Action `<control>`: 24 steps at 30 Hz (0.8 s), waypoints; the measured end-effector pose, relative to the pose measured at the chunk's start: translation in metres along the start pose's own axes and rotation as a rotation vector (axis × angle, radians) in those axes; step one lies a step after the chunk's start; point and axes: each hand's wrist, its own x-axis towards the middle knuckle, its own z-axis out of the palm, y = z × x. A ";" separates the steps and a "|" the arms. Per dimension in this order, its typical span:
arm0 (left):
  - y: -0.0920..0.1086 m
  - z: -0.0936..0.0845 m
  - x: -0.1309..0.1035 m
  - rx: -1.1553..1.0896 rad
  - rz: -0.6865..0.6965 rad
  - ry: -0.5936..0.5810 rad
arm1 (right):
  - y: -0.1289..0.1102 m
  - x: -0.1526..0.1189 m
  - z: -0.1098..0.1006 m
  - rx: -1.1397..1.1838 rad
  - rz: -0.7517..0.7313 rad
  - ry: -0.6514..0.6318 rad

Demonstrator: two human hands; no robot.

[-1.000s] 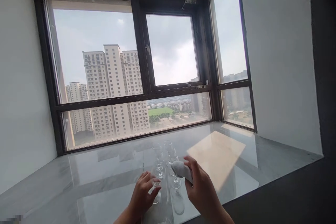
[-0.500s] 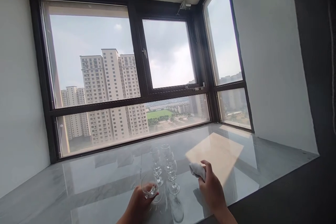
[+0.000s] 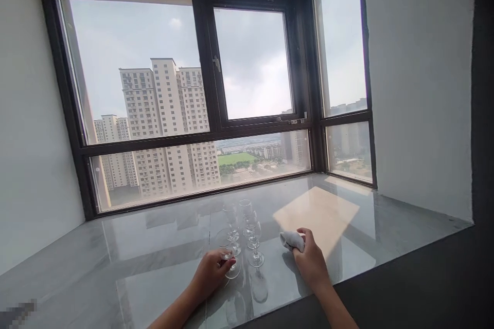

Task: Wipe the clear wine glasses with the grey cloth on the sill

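Note:
My left hand (image 3: 214,269) is closed around a clear stemmed glass (image 3: 232,269), upright with its foot at the sill surface; whether it rests there fully I cannot tell. This glass is at the near end of the left of two rows of similar glasses. Just to its right stands another stemmed glass (image 3: 256,254), nearest in the right row. My right hand (image 3: 311,259) grips a bunched white cloth (image 3: 292,240) between thumb and fingers, held over the sill to the right of the glasses.
The glossy grey window sill (image 3: 162,262) reflects the panes, with a sunlit patch (image 3: 318,211) at right. Dark window frames (image 3: 154,142) border the back. A white wall (image 3: 420,113) closes the right side. The sill's front edge (image 3: 386,270) runs diagonally near my right forearm.
My left hand has moved the glass forward and down into line with the left row. My right hand keeps hold of the cloth with little movement. The view has tilted slightly downward.

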 end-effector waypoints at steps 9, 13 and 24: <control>-0.012 0.006 0.004 0.070 -0.029 0.007 | -0.001 0.002 0.000 -0.051 0.006 -0.011; -0.016 0.008 0.006 0.073 -0.087 -0.020 | -0.001 0.004 0.000 -0.075 0.018 -0.009; -0.050 -0.038 -0.001 0.241 -0.383 0.000 | 0.000 0.005 -0.003 -0.098 0.042 -0.006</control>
